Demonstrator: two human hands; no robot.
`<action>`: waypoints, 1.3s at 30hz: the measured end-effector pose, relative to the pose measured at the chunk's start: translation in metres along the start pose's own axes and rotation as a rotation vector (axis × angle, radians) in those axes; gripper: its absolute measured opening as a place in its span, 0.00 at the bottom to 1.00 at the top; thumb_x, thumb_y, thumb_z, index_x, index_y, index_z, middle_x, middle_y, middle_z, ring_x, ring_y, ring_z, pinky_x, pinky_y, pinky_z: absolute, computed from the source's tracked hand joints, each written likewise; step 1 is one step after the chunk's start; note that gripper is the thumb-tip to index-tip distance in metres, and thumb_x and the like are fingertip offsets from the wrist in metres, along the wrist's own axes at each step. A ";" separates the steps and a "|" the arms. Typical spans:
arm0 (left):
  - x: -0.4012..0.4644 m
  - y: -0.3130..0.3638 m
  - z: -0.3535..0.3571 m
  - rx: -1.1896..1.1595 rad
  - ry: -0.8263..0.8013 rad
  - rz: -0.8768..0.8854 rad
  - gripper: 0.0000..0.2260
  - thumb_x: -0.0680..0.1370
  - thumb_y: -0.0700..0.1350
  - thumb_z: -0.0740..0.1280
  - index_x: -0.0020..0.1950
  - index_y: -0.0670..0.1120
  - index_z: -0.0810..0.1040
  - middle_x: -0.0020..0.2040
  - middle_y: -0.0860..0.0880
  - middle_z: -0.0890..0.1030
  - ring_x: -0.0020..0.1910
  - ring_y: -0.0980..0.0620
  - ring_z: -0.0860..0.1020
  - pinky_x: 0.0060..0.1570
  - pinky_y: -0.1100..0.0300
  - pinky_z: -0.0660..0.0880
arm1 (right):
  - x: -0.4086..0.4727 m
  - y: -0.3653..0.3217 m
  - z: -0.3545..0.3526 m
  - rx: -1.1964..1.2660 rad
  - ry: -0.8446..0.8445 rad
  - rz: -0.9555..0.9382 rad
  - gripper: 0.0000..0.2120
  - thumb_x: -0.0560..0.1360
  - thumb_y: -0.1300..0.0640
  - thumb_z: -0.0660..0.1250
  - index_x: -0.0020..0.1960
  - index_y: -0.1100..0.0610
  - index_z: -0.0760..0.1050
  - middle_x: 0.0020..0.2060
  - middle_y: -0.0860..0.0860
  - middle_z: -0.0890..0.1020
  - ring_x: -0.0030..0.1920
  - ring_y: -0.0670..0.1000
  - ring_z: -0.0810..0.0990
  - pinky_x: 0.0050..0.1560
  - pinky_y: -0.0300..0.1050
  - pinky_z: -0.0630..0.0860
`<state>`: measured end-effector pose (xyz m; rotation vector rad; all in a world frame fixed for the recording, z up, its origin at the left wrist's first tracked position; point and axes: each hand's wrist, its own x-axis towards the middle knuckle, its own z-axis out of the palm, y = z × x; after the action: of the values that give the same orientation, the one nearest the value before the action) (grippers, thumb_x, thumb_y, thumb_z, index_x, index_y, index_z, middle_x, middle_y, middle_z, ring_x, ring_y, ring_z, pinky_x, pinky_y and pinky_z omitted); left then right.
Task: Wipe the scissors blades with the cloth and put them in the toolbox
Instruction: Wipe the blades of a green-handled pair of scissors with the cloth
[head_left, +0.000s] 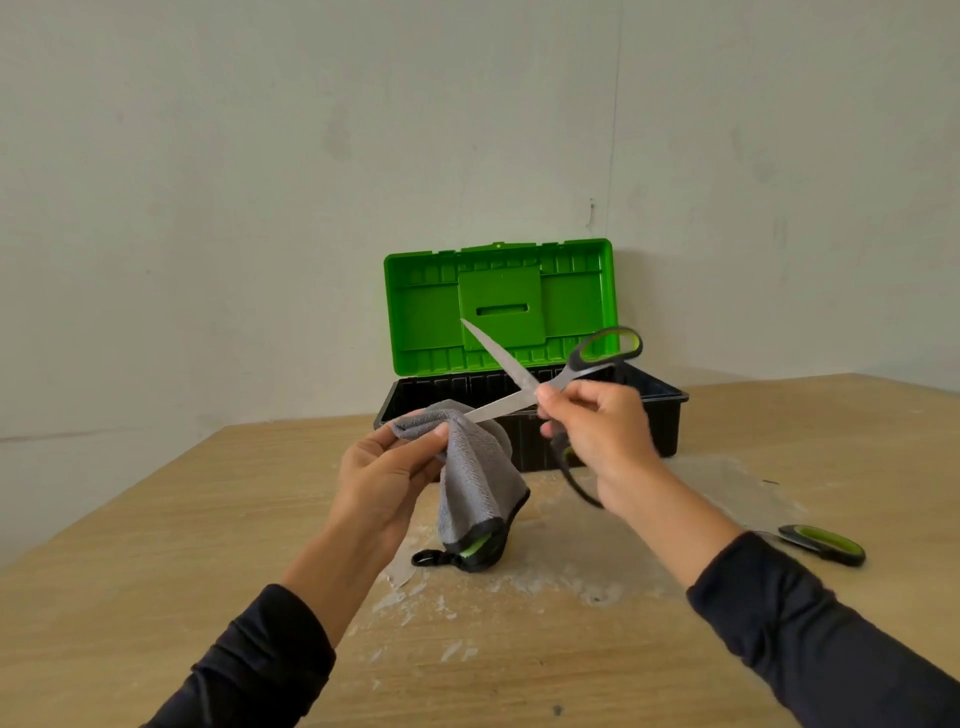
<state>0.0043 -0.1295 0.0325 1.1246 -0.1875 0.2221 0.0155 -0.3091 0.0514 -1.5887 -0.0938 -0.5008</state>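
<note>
Scissors with grey and green handles are held spread apart above the table, in front of the toolbox. My right hand grips them near the pivot and the lower handle. One blade points up and left; the tip of the other blade is wrapped in a grey cloth. My left hand pinches the cloth around that tip. The rest of the cloth hangs down to the table, with a black clip at its lower end. The toolbox has a black base and a green lid standing upright.
A second pair of scissors with black and green handles lies on the wooden table at the right, partly hidden by my right sleeve. White dusty smears cover the table's middle. A plain wall stands close behind the toolbox.
</note>
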 end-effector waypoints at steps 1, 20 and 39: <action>0.001 0.003 -0.004 0.004 0.020 0.008 0.19 0.64 0.38 0.71 0.54 0.36 0.77 0.43 0.43 0.83 0.38 0.51 0.83 0.39 0.61 0.80 | 0.005 -0.004 -0.008 -0.025 -0.027 -0.023 0.07 0.74 0.57 0.70 0.37 0.56 0.79 0.33 0.50 0.83 0.30 0.45 0.80 0.41 0.41 0.77; 0.008 0.026 -0.001 0.602 -0.062 0.330 0.10 0.71 0.39 0.71 0.51 0.45 0.78 0.44 0.49 0.84 0.42 0.58 0.82 0.40 0.68 0.77 | 0.030 -0.037 -0.008 -0.623 -0.524 -0.343 0.03 0.69 0.58 0.74 0.37 0.55 0.82 0.29 0.46 0.82 0.29 0.44 0.83 0.37 0.35 0.77; 0.000 0.032 0.003 0.792 -0.285 0.120 0.08 0.77 0.42 0.66 0.48 0.51 0.84 0.43 0.54 0.85 0.45 0.57 0.81 0.49 0.63 0.78 | 0.024 -0.036 -0.006 -0.609 -0.620 -0.361 0.05 0.67 0.60 0.76 0.41 0.61 0.84 0.33 0.52 0.85 0.32 0.48 0.84 0.36 0.36 0.80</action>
<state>-0.0045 -0.1187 0.0620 1.9371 -0.4446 0.2497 0.0231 -0.3173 0.0935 -2.3025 -0.7683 -0.3027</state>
